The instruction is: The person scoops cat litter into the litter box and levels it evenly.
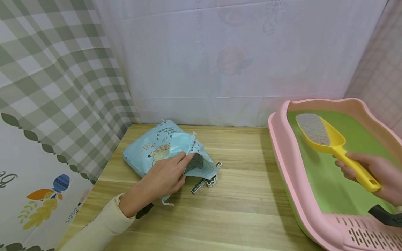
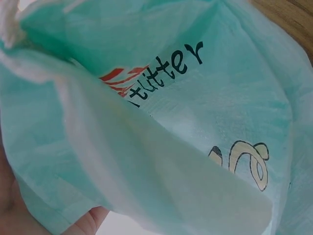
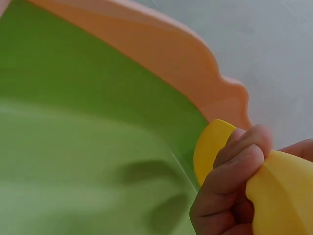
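Left hand (image 1: 168, 173): fingers bent at the mouth of the bag (image 1: 138, 153), gripping its edge; exact fingertip placement is partly hidden by the film. Right hand (image 1: 377, 174): fingers curled around the handle of the yellow scoop (image 1: 338, 140), confirmed in the right wrist view.

Scoop: loaded with light grey litter (image 1: 314, 129), held above the green floor of the tray (image 1: 296, 174), bowl directed away from the person.

Bag: light blue, printed with a cartoon cat, lying on the table (image 1: 238, 209) toward its far left corner. Mouth gapes toward the tray; dark grey granules (image 1: 195, 162) visible inside. Lettering ending in "litter" is legible in the left wrist view. A white cord hangs near the left hand.

Clip (image 1: 198, 187): keyboard pattern, on the table, partly covered by the bag's mouth.

Tray: pink rim, slotted near end, right of the bag and well apart from it. Checked cloth (image 1: 72, 66) at left; pale cloth (image 1: 232, 62) behind.
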### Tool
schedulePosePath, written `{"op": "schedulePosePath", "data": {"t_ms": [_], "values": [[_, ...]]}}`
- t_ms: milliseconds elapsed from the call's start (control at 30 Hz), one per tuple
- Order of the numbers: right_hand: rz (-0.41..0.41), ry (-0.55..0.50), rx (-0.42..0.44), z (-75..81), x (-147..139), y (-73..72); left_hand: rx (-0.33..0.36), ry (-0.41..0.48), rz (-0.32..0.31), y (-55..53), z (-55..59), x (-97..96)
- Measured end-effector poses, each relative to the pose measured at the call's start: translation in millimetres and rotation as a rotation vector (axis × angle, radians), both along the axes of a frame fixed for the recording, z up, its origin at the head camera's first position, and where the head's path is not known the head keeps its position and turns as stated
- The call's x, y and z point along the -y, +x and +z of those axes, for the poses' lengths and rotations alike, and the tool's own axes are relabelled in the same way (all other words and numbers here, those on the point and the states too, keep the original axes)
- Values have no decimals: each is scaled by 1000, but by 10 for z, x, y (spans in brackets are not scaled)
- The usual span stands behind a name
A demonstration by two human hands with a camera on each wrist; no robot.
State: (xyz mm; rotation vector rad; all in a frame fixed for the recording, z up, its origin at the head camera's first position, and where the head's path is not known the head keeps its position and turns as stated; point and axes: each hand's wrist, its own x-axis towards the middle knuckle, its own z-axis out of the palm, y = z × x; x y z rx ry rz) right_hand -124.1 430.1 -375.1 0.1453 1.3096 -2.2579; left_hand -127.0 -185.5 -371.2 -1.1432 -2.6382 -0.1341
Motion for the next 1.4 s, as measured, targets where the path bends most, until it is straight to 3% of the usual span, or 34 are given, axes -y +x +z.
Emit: {"op": "schedulePosePath", "data": {"t_ms": [200,633,867,1100,1400], "values": [[64,-38,-23,-96,-58,-75,-15,4,-11,-6,-2,-4],[77,119,11,-271,-46,-86,-21,2,-6,1,9,1],[71,319,7,-263,-27,-77,-6,-1,3,10,8,-4],[45,614,30,-179,60,-64,9,-9,21,14,-1,-5],[114,839,-27,-101,91,6,3,-6,21,22,-9,4]]}}
